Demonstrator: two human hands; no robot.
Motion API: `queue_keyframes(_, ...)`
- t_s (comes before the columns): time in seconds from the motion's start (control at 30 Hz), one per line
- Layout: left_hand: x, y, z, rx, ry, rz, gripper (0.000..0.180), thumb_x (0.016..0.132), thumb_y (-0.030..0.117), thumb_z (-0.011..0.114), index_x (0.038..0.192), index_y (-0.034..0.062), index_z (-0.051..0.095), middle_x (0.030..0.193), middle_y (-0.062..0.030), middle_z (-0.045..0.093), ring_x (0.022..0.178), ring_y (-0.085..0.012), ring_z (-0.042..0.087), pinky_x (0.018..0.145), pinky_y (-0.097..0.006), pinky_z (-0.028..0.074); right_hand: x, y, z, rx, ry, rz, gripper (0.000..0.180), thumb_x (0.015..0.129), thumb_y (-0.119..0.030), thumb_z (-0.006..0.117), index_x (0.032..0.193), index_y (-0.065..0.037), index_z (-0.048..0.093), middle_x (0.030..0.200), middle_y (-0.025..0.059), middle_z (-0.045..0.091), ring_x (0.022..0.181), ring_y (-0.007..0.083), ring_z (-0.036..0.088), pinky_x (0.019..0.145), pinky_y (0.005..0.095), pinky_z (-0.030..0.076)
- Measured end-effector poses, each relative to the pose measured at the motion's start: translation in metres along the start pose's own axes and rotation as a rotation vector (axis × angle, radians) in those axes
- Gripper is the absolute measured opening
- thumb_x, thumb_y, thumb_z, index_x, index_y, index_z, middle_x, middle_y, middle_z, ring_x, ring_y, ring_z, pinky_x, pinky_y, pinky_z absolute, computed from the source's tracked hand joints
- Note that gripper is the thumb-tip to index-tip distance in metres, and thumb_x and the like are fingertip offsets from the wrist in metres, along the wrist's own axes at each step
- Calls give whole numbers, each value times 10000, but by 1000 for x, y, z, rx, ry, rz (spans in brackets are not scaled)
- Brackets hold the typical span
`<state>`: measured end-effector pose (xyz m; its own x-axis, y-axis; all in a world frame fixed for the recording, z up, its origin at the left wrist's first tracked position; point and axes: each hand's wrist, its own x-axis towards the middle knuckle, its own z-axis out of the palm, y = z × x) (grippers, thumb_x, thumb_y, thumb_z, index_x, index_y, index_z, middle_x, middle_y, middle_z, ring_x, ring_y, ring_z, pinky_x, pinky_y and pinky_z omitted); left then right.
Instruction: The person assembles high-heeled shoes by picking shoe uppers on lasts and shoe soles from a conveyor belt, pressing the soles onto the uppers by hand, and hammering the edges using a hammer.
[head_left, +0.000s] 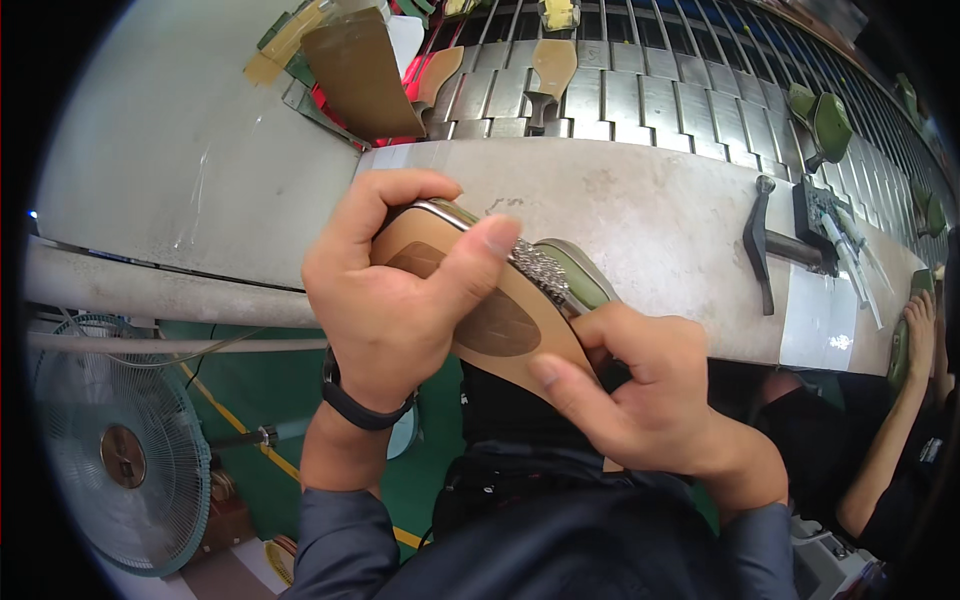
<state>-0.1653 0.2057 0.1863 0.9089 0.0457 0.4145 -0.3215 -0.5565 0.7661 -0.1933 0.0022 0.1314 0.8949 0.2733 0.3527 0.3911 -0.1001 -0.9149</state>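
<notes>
Between my two hands is a shoe [560, 365], turned so that its tan sole with darker brown oval patches faces me. Along its far side runs a band of silvery, glittering trim [540, 268]. My left hand [385, 285] grips one end, its thumb pressed over the edge near the trim. At the other end my right hand [650, 390] pinches the sole, thumb on the face and fingers curled behind. Just beyond the trim shows a green shoe last [575, 270]; whether it sits inside this shoe, I cannot tell.
A hammer [762, 245] lies on the pale bench [650, 190], by a dark block [815, 225] and white sticks. Behind runs a slatted metal conveyor [640, 90] carrying soles and green lasts. A brown sheet [362, 80] stands back left, a fan [125, 455] lower left, a co-worker's hand [920, 325] far right.
</notes>
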Motion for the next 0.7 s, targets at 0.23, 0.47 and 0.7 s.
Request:
queue_keyframes(0.23,8,-26,-3,-25,101,-17,275,899,192,887,1054,10,751,836,-6,691,747,-74,630,676,-237,510,6,16,2,-227,-23,-125,214,925,-166,818,863,-33,662,665,132,641,556,324,654,505,410,496)
queue_keyframes(0.47,13,-30,-1,-59,133,-40,271,917,237,879,1021,15,764,823,-6,692,747,-71,623,689,-238,506,15,19,4,-131,-19,13,252,963,-191,782,821,-21,663,605,147,614,523,333,643,502,419,493)
queue_keyframes(0.7,31,-23,5,-24,150,-7,319,908,264,882,1017,-12,764,802,-13,696,719,-87,631,679,-244,513,26,11,-4,-184,-65,80,250,999,-158,756,826,10,690,571,66,613,476,104,566,460,292,423)
